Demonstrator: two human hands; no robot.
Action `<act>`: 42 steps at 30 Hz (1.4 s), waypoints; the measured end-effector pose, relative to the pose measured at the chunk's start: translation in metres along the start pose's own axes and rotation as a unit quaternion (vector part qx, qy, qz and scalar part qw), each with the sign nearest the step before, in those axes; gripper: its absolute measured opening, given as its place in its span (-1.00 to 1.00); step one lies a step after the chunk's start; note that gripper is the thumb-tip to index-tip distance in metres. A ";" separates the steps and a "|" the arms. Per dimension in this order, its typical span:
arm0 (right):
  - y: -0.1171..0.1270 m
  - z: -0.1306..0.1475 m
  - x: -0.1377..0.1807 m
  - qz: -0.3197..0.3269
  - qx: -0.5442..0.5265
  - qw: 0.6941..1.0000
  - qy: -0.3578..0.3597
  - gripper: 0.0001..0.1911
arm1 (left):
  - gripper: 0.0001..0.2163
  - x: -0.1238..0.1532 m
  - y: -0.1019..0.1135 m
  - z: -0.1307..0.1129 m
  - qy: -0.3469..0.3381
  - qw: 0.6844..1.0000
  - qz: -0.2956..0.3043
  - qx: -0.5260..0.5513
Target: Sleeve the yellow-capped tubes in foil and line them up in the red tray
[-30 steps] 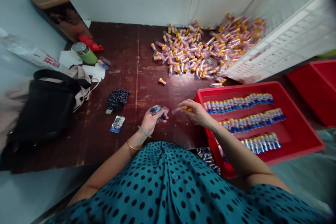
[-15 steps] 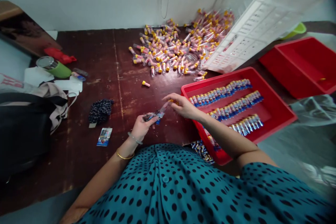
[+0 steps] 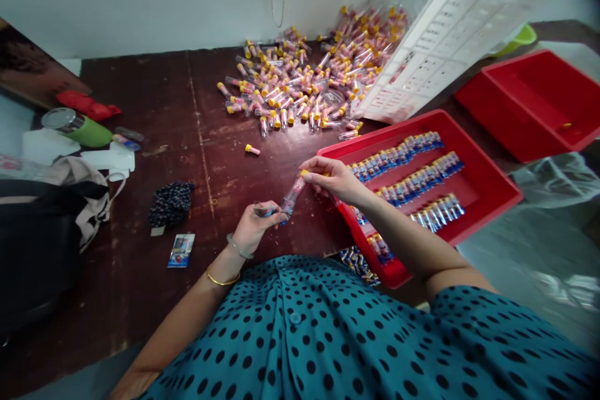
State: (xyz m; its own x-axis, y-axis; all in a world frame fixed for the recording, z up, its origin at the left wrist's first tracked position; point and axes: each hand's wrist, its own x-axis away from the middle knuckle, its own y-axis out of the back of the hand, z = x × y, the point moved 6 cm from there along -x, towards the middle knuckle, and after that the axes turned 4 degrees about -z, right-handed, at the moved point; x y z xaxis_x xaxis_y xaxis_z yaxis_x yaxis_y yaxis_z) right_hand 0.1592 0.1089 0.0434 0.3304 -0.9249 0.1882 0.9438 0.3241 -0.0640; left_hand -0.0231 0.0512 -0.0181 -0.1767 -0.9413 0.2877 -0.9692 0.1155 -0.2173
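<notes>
My right hand pinches the yellow-capped end of a clear tube with pink inside. The tube slants down to the left, and its lower end meets a blue printed plastic sleeve. That sleeve is gripped between the thumb and fingers of my left hand; how far the tube sits inside it, I cannot tell. A single capped tube lies apart on the table beyond my hands. To the left, a flat stack of blue-and-white printed sleeves rests near a dark patterned cloth.
Many capped tubes are heaped by the wall beside a white plastic basket. At my right, a red tray holds rows of sleeved tubes. Another red bin stands behind it. A green bottle and black bag are at left.
The tube in my right hand now shows more clearly, lined up with the sleeve. My right hand has shifted slightly right and up. The whole view has turned a little.
</notes>
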 end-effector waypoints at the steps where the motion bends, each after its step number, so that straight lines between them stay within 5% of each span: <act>1: 0.001 0.000 0.001 -0.008 0.009 1.000 0.007 -0.66 | -0.78 0.000 -0.001 0.001 0.001 1.000 0.009 0.011; 8: 0.002 -0.011 0.016 -0.023 0.050 0.996 0.069 -0.73 | -0.77 0.000 -0.018 0.008 0.028 0.999 0.028 0.005; 16: -0.012 -0.033 0.054 -0.059 0.029 0.996 0.055 -0.74 | -0.67 0.012 -0.051 0.014 0.159 0.976 0.044 0.145; 34: 0.013 -0.038 0.069 -0.086 -0.042 0.995 0.030 -0.78 | -0.62 0.001 -0.084 0.012 0.150 0.979 0.041 0.133; 37: 0.067 -0.024 0.070 -0.145 -0.004 0.988 0.046 -0.77 | -0.61 -0.004 -0.086 0.011 0.151 0.981 0.039 0.113; 40: 0.180 0.004 0.085 -0.293 0.135 0.943 0.082 -0.71 | -0.66 -0.009 -0.080 0.014 0.152 0.986 0.031 0.062; 42: 0.263 0.021 0.111 -0.410 0.278 0.868 0.027 -0.63 | -0.65 -0.011 -0.075 0.019 0.155 0.987 0.038 0.014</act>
State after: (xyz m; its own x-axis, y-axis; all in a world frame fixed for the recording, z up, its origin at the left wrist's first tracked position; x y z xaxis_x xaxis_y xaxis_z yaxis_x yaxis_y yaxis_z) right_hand 0.4442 0.0960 0.0676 -0.4384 -0.8933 -0.0991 0.7205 -0.4153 0.5553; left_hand 0.0552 0.0472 -0.0223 -0.2968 -0.7872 0.5406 -0.9469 0.1695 -0.2731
